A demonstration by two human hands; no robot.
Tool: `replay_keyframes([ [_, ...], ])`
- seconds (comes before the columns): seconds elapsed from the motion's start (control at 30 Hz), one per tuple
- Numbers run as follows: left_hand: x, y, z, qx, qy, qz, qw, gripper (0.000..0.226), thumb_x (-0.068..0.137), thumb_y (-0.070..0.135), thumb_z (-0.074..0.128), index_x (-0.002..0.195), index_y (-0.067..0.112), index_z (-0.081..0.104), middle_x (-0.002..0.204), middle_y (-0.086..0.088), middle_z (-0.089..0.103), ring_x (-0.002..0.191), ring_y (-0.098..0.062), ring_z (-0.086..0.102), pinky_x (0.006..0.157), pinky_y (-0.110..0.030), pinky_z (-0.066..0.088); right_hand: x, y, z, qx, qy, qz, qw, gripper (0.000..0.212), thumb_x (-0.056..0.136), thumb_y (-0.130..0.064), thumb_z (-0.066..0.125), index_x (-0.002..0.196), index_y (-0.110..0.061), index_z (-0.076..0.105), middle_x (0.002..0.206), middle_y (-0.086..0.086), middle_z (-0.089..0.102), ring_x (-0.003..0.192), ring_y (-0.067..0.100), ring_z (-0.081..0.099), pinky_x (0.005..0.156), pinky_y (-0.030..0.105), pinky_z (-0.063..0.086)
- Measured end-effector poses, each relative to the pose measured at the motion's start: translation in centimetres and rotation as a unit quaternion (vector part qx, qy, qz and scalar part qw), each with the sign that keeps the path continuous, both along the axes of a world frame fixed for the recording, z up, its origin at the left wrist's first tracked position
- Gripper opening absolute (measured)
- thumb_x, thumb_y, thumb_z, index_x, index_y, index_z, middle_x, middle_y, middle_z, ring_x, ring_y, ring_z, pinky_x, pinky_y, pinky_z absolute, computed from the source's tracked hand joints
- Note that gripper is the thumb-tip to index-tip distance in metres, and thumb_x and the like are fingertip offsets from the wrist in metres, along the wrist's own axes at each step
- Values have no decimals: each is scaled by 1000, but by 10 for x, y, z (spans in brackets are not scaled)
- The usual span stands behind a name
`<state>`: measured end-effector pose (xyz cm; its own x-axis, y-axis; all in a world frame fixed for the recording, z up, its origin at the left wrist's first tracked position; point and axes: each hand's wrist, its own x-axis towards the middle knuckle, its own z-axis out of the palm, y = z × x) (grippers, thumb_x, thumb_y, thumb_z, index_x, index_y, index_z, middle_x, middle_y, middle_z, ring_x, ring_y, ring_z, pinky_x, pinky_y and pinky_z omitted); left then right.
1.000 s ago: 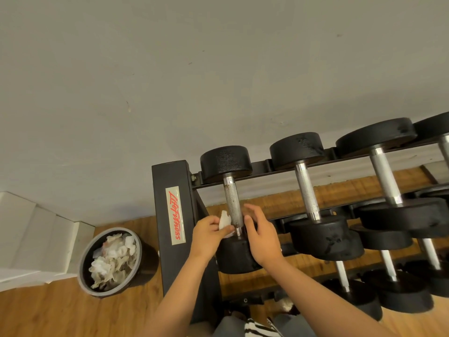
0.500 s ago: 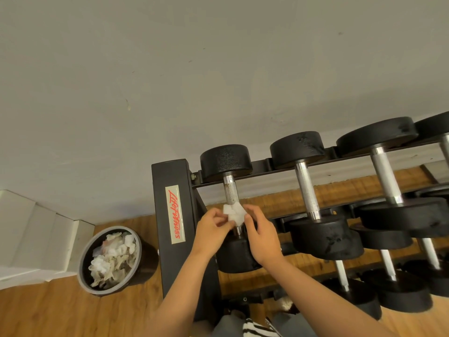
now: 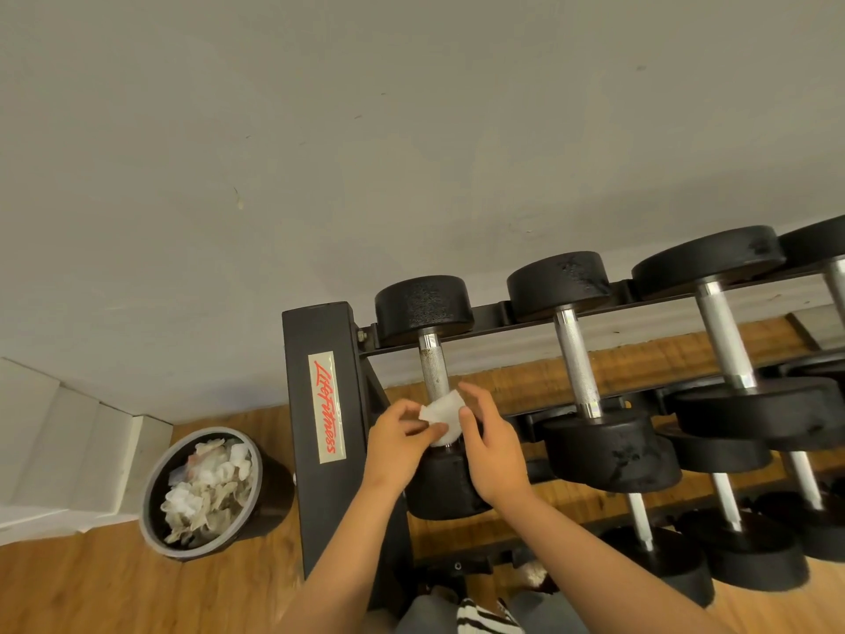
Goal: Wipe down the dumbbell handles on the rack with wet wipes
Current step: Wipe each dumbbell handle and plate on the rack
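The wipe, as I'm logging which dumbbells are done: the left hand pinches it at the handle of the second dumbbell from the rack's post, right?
Not the second. The head view shows the left hand pinching the wipe at the handle of the first dumbbell, the one nearest the rack's post.
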<state>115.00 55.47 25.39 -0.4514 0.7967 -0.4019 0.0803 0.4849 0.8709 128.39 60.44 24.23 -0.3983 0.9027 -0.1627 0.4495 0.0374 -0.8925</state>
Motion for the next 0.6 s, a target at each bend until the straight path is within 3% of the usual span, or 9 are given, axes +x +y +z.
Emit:
replay_keyframes([
  [0.2, -5, 9, 5, -95, 0, -58, 994, 33, 74, 22, 84, 95, 22, 59, 96, 3, 70, 91, -9, 66, 73, -18, 48, 0, -1, 0, 9, -13, 3, 1000, 38, 103, -33, 40, 141, -30, 40, 100, -1, 66, 85, 10, 61, 70, 18, 46],
  [0.3, -3, 11, 7, -76, 40, -53, 995, 26, 74, 22, 85, 88, 20, 63, 84, 6, 69, 79, -5, 65, 66, -13, 44, 0, 0, 0, 2, -11, -2, 1000, 38, 103, -33, 40, 141, -31, 39, 98, -4, 65, 84, 9, 61, 69, 18, 45],
  [0.43, -1, 1, -1, -24, 79, 10, 997, 17, 79, 16, 80, 72, 15, 65, 74, 1, 68, 72, -12, 66, 63, -15, 47, -1, -1, 1, 8, -10, -4, 1000, 38, 103, -33, 40, 141, -31, 40, 75, -11, 55, 68, 1, 53, 62, 15, 38],
  [0.6, 6, 10, -3, -18, 10, 70, 997, 17, 82, 22, 78, 85, 7, 70, 82, -3, 71, 79, -14, 69, 69, -22, 52, -1, 0, 3, 0, -7, 0, 1000, 39, 103, -36, 39, 141, -30, 39, 84, -12, 57, 69, -2, 52, 59, 13, 40],
])
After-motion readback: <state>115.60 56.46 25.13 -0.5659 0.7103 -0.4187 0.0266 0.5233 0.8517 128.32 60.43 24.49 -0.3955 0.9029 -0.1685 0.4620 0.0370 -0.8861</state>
